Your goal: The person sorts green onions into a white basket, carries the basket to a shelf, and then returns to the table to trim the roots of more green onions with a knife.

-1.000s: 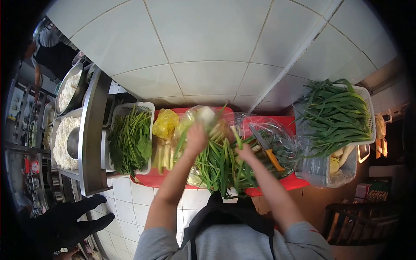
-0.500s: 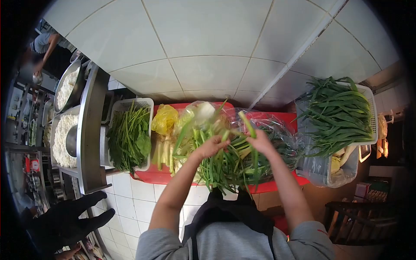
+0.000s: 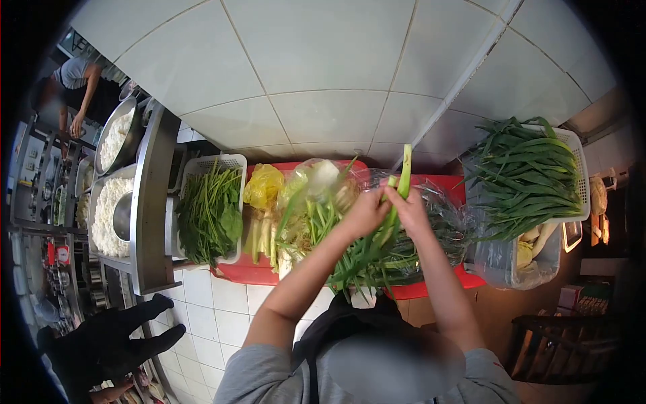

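Tiled wall (image 3: 330, 54) behind red table (image 3: 235, 271). My left hand (image 3: 365, 214) and right hand (image 3: 412, 212) both closed on green stalks (image 3: 406, 170), over table's middle. Leafy greens (image 3: 208, 219) left of table. Step, I judge: working stalks two-handed; next move calls for light, steady pinch.

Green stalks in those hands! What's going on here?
Someone's left hand and right hand are close together, holding long green stalks. More greens lie under them on a red surface. A white basket of leafy greens sits to the left, and another basket heaped with long leaves is on the right.
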Available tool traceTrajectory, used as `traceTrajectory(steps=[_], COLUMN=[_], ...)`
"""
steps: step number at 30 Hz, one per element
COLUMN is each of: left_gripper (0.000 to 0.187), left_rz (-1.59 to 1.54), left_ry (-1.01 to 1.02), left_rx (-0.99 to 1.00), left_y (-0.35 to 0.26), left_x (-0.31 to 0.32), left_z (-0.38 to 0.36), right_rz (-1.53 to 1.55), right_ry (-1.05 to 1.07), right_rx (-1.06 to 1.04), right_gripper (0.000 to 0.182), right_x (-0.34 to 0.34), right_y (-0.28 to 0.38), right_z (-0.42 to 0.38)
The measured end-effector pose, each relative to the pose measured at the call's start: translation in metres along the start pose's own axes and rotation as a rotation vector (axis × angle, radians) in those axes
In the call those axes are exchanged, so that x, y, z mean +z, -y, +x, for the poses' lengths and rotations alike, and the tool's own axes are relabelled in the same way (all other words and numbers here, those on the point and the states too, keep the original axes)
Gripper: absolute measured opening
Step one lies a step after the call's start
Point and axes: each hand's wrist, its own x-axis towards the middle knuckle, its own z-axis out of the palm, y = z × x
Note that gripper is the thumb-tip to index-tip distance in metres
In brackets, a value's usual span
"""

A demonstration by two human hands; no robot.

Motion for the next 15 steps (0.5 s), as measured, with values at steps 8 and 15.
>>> traceTrajectory(steps=[8,15], left_gripper=[0.035,0.053], left_rz=[0.172,0.340], left_ry=[0.332,-0.204], left_rx=[0.043,-0.984], left_y=[0.119,0.196], left_x=[0.037,0.024], left_z=[-0.053,-0.014], right_rz=[0.529,-0.154], right_ry=[-0.448,-0.334], right_rx=[-0.013,0.238], right_gripper=[0.023,0.013], right_x=[-0.121,-0.122], right_y=[0.081,0.104], right_z=[-0.024,-0.061])
